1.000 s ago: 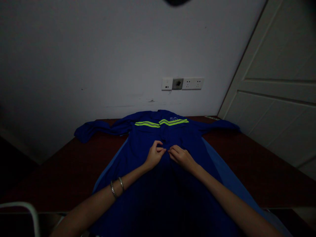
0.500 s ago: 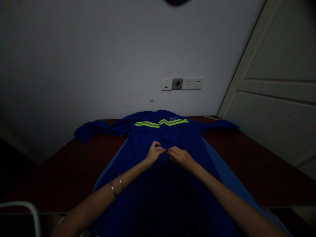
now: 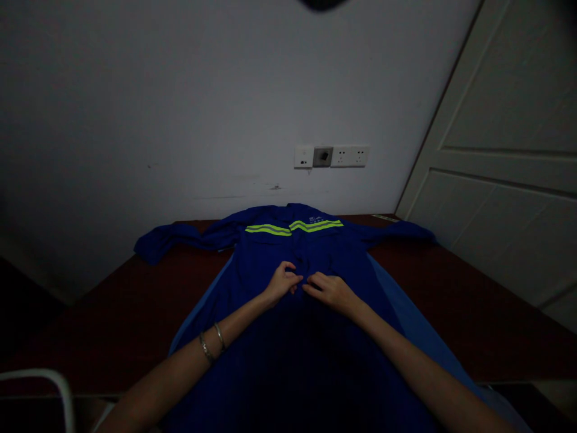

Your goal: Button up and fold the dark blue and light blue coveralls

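Observation:
A dark blue work jacket (image 3: 265, 252) with yellow-green reflective strips across the chest lies front up, collar toward the wall, sleeves spread to both sides. My left hand (image 3: 282, 284), with two bangles on its forearm, is at the jacket's middle front, thumb and fingers pinched at the cloth. Facing it, my right hand (image 3: 331, 291) has its fingers bent and closed on the front edge, fingertips close to the left ones. Any small fastener between them is too dark to make out. The jacket's lower part fades into deep shadow.
Under the jacket are a lighter blue cloth (image 3: 406, 294) and a dark red-brown tabletop (image 3: 473, 307). Behind stands a grey wall with sockets (image 3: 349, 156); a panelled white door (image 3: 505, 180) is at the right. A pale curved bar (image 3: 63, 385) shows at lower left.
The fingers of both hands have shifted slightly at the jacket's front, the left ones parting a little and the right ones reaching further left. The jacket lies as before.

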Available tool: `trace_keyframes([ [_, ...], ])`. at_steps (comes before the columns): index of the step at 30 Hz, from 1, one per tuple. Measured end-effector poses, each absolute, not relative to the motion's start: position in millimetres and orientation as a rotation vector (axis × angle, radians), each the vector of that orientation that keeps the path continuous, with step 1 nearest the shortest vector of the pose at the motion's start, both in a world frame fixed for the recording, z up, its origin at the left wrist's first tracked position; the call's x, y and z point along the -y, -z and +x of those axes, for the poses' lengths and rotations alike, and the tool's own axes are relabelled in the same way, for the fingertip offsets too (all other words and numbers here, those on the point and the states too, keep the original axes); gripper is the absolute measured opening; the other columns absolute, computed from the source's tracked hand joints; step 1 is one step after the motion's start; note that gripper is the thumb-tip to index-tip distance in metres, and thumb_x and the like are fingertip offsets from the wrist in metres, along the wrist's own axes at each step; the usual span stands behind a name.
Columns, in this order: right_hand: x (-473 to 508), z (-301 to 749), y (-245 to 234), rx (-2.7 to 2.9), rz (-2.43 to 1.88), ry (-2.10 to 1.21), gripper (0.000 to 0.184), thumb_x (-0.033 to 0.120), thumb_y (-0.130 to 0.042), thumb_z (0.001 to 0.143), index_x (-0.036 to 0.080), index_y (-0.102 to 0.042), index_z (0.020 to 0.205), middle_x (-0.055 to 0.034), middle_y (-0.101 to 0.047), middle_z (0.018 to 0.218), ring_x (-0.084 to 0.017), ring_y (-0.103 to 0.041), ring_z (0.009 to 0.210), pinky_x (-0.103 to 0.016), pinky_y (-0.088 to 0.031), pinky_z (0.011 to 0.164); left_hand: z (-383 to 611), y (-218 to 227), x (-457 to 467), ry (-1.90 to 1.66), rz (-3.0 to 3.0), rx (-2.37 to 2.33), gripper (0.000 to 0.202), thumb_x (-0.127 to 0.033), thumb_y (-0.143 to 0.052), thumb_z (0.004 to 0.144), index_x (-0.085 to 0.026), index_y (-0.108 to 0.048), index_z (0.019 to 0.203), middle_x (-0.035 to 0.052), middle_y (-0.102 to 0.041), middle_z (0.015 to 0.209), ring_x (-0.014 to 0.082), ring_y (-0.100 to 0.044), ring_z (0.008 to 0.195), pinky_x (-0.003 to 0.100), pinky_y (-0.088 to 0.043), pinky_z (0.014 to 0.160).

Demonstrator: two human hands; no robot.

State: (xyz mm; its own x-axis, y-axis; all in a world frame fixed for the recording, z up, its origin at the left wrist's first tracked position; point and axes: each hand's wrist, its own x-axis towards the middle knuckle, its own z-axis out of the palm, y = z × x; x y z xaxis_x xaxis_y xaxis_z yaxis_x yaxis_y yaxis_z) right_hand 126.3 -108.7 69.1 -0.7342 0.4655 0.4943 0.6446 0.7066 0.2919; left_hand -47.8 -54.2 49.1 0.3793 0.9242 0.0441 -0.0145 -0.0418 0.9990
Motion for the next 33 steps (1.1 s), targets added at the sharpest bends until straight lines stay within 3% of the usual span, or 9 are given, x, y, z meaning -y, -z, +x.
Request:
trace_keyframes([
  [3, 109, 123, -67, 2.475, -0.956, 0.435, 0.024, 0.017, -0.037, 0.087, 0.021, -0.058, 0.099, -0.0059, -0.059, 0.084, -0.014, -0.052, 0.076, -0.022, -0.038, 0.057, -48, -44, 53, -0.924, 1.444, -0.903, 0.038, -0.031, -0.060, 0.066, -0.018, -0.035, 0.091, -0.0120, -0.046, 0.041, 0.0075, -0.041, 0.030, 0.016, -0.032, 0.035],
  [6, 112, 119, -69, 2.236, -1.170, 0.012, 0.021, 0.024, -0.043, 0.085, 0.019, -0.056, 0.100, -0.0042, -0.060, 0.082, -0.012, -0.054, 0.071, -0.021, -0.040, 0.060, -50, -42, 52, -0.918, 1.435, -0.914, 0.035, -0.029, -0.056, 0.069, -0.019, -0.033, 0.093, -0.0123, -0.045, 0.045, 0.0082, -0.045, 0.032, 0.017, -0.035, 0.035],
  [12, 162, 119, -98, 2.023, -1.539, -0.649, 0.031, 0.045, -0.045, 0.081, 0.017, -0.059, 0.080, -0.0012, -0.061, 0.064, -0.012, -0.054, 0.055, -0.021, -0.035, 0.049, -65, -64, 70, -0.933, 1.680, -0.968, 0.019, -0.021, -0.048, 0.071, -0.017, -0.043, 0.089, -0.0088, -0.045, 0.056, 0.0054, -0.045, 0.042, 0.015, -0.035, 0.041],
  [15, 200, 122, -108, 2.102, -1.701, -0.690, 0.034, 0.047, -0.055, 0.073, 0.018, -0.061, 0.090, -0.0050, -0.064, 0.077, -0.017, -0.059, 0.068, -0.025, -0.040, 0.057, -72, -78, 93, -0.868, 1.930, -0.982, 0.008, -0.020, -0.048, 0.073, -0.014, -0.051, 0.078, -0.0059, -0.046, 0.057, 0.0054, -0.044, 0.050, 0.016, -0.033, 0.047],
  [18, 229, 124, -107, 2.103, -1.762, -0.739, 0.044, 0.033, -0.058, 0.070, 0.019, -0.055, 0.111, -0.0095, -0.063, 0.100, -0.023, -0.058, 0.090, -0.030, -0.043, 0.075, -74, -84, 117, -0.661, 2.134, -0.964, 0.016, -0.022, -0.046, 0.075, -0.013, -0.057, 0.067, -0.0034, -0.049, 0.055, 0.0067, -0.044, 0.052, 0.017, -0.031, 0.049],
  [23, 247, 120, -97, 2.016, -1.711, -0.750, 0.051, 0.017, -0.046, 0.072, 0.016, -0.048, 0.122, -0.0098, -0.056, 0.117, -0.021, -0.052, 0.108, -0.034, -0.039, 0.091, -76, -89, 150, -0.383, 2.322, -0.762, 0.018, -0.025, -0.052, 0.075, -0.016, -0.064, 0.084, 0.0011, -0.061, 0.078, 0.0108, -0.054, 0.067, 0.019, -0.037, 0.060],
  [28, 257, 111, -92, 2.006, -1.627, -0.639, 0.057, 0.008, -0.042, 0.068, 0.020, -0.049, 0.123, -0.0069, -0.056, 0.118, -0.019, -0.053, 0.106, -0.032, -0.040, 0.093, -76, -86, 165, -0.321, 2.377, -0.773, 0.027, -0.028, -0.059, 0.071, -0.020, -0.061, 0.096, 0.0023, -0.061, 0.091, 0.0144, -0.056, 0.078, 0.022, -0.039, 0.065],
  [33, 260, 101, -88, 1.974, -1.648, -0.552, 0.043, 0.013, -0.042, 0.075, 0.019, -0.057, 0.115, -0.0088, -0.062, 0.108, -0.021, -0.059, 0.096, -0.032, -0.044, 0.086, -70, -76, 164, -0.419, 2.220, -0.877, 0.013, -0.017, -0.056, 0.069, -0.015, -0.062, 0.080, 0.0009, -0.062, 0.079, 0.0119, -0.055, 0.070, 0.021, -0.040, 0.062],
])
